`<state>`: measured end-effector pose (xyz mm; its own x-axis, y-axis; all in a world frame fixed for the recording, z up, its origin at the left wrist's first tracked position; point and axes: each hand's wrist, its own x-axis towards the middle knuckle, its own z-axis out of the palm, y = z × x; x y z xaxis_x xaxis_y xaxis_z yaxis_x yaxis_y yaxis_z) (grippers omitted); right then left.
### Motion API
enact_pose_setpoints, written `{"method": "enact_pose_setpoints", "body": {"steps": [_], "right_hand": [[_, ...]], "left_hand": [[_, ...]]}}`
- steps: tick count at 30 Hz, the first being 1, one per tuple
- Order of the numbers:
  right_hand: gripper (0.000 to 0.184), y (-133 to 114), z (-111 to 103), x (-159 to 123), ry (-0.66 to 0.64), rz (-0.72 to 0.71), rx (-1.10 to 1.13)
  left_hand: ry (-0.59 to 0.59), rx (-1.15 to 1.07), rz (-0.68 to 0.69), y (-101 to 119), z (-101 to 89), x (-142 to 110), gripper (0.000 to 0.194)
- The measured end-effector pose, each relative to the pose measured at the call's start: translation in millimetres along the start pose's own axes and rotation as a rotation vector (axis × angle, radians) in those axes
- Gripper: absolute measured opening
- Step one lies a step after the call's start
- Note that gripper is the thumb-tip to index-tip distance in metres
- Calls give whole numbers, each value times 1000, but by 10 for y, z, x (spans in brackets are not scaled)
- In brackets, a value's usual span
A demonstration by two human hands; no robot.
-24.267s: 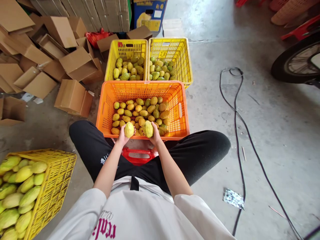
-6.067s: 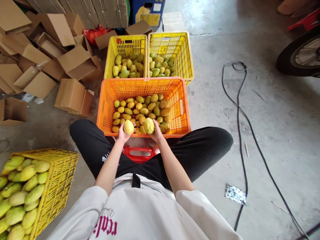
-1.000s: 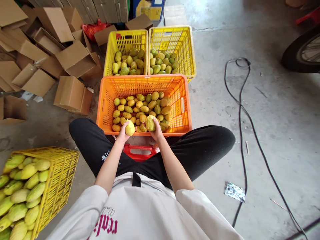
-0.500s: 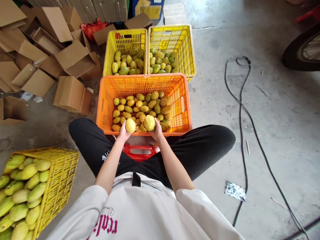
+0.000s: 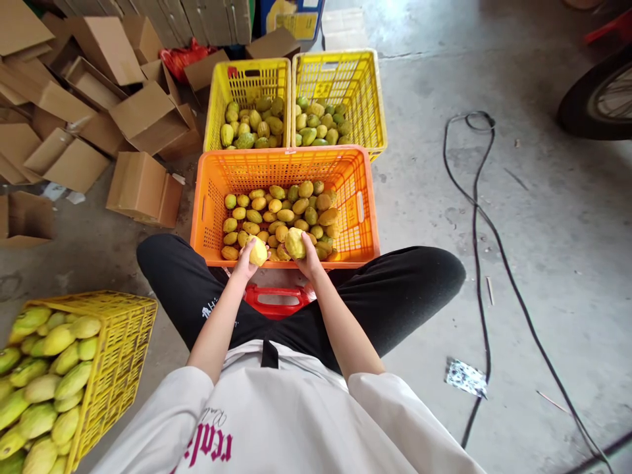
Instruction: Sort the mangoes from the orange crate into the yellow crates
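Note:
My left hand [image 5: 245, 261] is closed around a pale yellow, lumpy-skinned fruit [image 5: 258, 251], its thumb across the top. In my right hand [image 5: 310, 254] is another pale yellow fruit [image 5: 295, 243], ridged and slightly larger, with the thumb on its right side. I cannot tell the kind of fruit. Both hands are over the near edge of an orange plastic crate [image 5: 283, 153]. Many yellow-green and brownish oval fruits [image 5: 285, 215] lie inside it. The fingers under each held fruit are mostly hidden.
Two yellow crates [image 5: 292, 99] with greenish fruit stand behind the orange one. A full yellow crate [image 5: 118, 355] is at lower left. Cardboard boxes [image 5: 143, 187] pile up at upper left. On the right are a black cable [image 5: 476, 197] and a wheel [image 5: 600, 99].
Both held fruits have been turned slightly in the fingers, and my thumbs now lie further over them. The hands stay in nearly the same place.

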<state>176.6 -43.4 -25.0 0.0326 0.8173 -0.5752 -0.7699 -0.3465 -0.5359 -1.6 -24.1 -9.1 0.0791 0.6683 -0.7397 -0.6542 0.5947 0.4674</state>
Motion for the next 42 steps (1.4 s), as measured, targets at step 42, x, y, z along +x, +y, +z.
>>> {"method": "enact_pose_setpoints", "body": {"steps": [42], "right_hand": [[36,-45,42,-33,82,54,-90]], "left_hand": [[-33,-38,58,-33,18,-39,20]]}}
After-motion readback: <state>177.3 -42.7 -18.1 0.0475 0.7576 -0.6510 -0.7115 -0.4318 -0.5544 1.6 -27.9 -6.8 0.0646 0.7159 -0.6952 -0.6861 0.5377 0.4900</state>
